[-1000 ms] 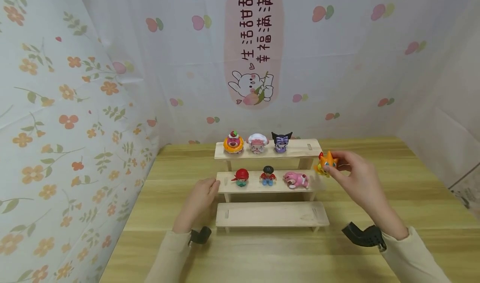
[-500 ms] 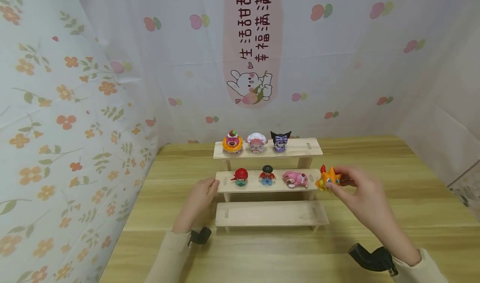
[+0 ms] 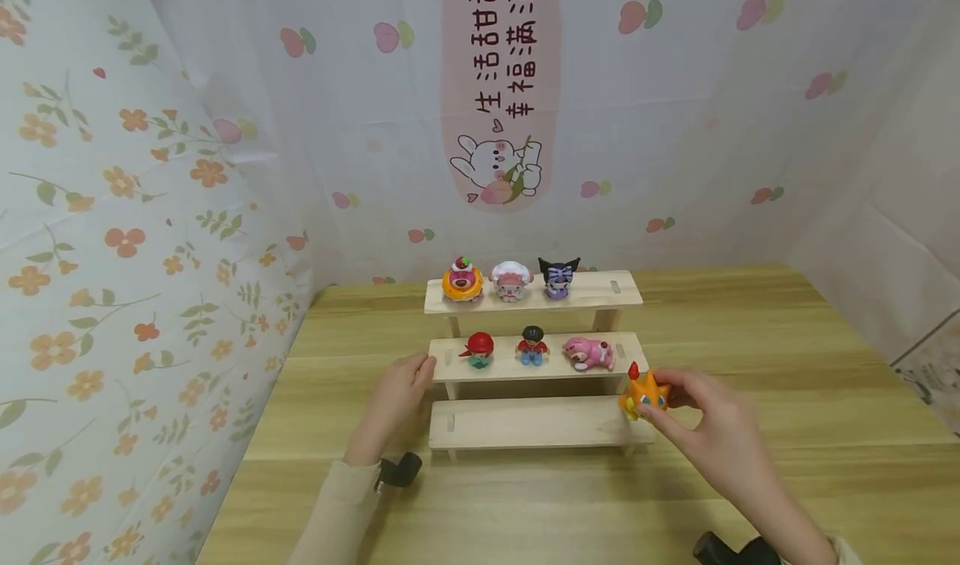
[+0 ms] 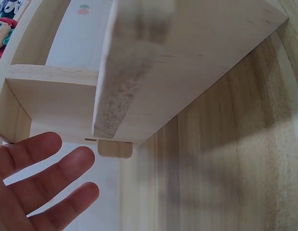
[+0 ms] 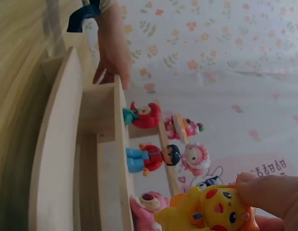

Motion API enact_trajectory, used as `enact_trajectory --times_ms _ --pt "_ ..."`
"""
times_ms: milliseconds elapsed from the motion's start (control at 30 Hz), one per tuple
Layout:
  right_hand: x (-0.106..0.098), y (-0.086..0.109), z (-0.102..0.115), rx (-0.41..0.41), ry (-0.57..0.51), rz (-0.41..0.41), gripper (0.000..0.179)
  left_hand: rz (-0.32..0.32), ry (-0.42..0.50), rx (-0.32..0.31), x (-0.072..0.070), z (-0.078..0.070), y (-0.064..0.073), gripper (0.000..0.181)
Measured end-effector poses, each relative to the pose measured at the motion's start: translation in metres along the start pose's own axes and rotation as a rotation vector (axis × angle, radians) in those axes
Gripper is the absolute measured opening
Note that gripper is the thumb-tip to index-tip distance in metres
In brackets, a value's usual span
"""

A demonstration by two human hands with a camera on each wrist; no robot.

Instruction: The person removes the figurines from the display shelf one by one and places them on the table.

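A three-tier wooden display shelf [image 3: 540,422] stands on the table. My left hand [image 3: 395,394] grips the left end of its middle tier; three of its fingers show in the left wrist view, extended below the plank. Between thumb and fingers, my right hand [image 3: 712,423] pinches a yellow toy figurine [image 5: 206,211] with an orange pointed hood. The figurine is in the air by the right end of the bottom tier. The middle tier bears a red-capped figurine [image 3: 478,350], a black-haired figurine [image 3: 532,347] and a pink bear figurine [image 3: 588,353] lying down.
Along the top tier stand an orange-ringed bear figurine [image 3: 462,282], a white-hatted figurine [image 3: 512,282] and a black-eared purple figurine [image 3: 558,278]. A patterned cloth [image 3: 360,115] hangs behind the wooden table [image 3: 525,507], and a floral cloth [image 3: 150,282] at the left.
My right hand has moved down and towards me with the yellow figurine, from beside the middle tier to the bottom tier's right end. The left hand stays at the shelf.
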State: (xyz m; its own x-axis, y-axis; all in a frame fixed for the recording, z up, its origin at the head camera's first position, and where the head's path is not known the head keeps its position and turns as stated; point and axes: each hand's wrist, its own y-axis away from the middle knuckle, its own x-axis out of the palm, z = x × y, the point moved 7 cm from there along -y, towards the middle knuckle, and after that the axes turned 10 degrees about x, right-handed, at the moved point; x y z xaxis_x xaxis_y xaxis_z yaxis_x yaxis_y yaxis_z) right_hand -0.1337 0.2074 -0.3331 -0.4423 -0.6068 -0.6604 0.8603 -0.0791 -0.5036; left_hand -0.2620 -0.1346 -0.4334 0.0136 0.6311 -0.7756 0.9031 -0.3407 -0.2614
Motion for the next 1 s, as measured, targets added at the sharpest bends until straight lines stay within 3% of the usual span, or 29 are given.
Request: enact_trajectory --times_ms 433,833,1000 --pt "0.015 0.030 0.008 -0.096 -0.052 0.074 0.049 0.044 0.046 -0.042 0.000 0.002 -0.001 0.031" --pt "0.038 0.061 0.006 0.000 -0.103 0.257 0.042 0.055 0.010 -0.028 0.000 0.002 0.000 0.031" --pt "0.045 0.071 0.003 -0.038 -0.179 0.304 0.042 0.042 0.014 -0.012 0.001 0.003 -0.001 0.032"
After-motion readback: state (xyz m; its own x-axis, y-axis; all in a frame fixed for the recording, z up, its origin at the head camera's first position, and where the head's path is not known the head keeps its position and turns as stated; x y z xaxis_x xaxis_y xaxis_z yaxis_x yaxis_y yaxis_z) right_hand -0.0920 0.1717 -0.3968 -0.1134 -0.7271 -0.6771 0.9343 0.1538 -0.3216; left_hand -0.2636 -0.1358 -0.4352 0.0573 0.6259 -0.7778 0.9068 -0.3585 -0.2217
